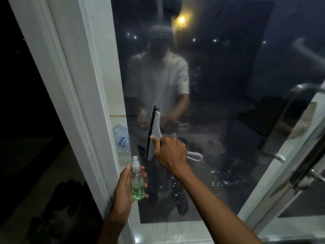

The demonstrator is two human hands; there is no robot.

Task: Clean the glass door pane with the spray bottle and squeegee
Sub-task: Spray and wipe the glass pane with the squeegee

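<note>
The dark glass door pane [219,76] fills the middle of the view and mirrors a person in a pale shirt. My right hand [171,152] grips a white squeegee [155,127] by its handle. Its black blade stands upright against the lower left part of the glass. My left hand [124,187] holds a small clear spray bottle [137,182] with green liquid, upright, just in front of the pane's left edge. Droplets and wet streaks show on the glass below and right of the squeegee.
A white door frame [84,85] runs down the left side of the pane. A metal door handle [299,134] and lock fittings sit at the right. Dark shoes [58,208] lie on the floor at lower left. A large water bottle [121,136] shows through the glass.
</note>
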